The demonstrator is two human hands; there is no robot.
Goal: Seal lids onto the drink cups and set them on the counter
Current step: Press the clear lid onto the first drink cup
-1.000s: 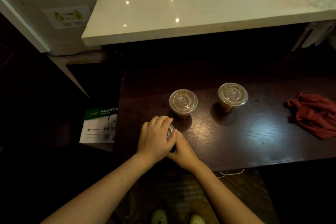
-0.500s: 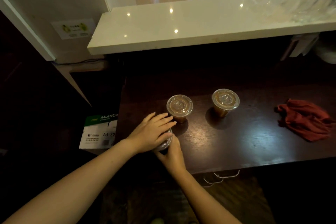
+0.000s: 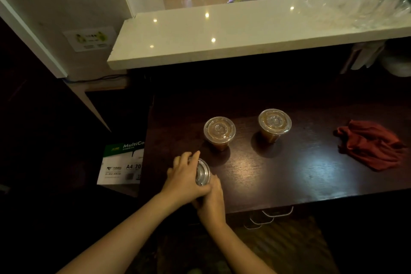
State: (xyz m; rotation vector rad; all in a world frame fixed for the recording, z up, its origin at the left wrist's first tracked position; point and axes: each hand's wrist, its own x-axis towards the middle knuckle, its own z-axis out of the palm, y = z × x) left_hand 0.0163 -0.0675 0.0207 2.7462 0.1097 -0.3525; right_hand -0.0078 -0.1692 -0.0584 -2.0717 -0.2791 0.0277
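Observation:
Two clear plastic cups of brown drink stand lidded on the dark wooden table (image 3: 289, 176): one cup (image 3: 219, 132) near the middle, the other cup (image 3: 274, 124) to its right. At the table's front left corner a third cup is held between both hands; only its clear lid (image 3: 202, 174) shows. My left hand (image 3: 183, 177) lies over the lid's left side with fingers curled on it. My right hand (image 3: 210, 200) wraps the cup from below and in front. The cup body is hidden.
A white stone counter (image 3: 222, 35) runs above and behind the table. Clear plastic ware (image 3: 347, 0) sits at its right end. A red cloth (image 3: 371, 144) lies at the table's right. A box of A4 paper (image 3: 122, 164) stands on the floor to the left.
My left hand has slid left across the lid, so more of the lid shows. The camera has tilted up a little. Both lidded cups stay put.

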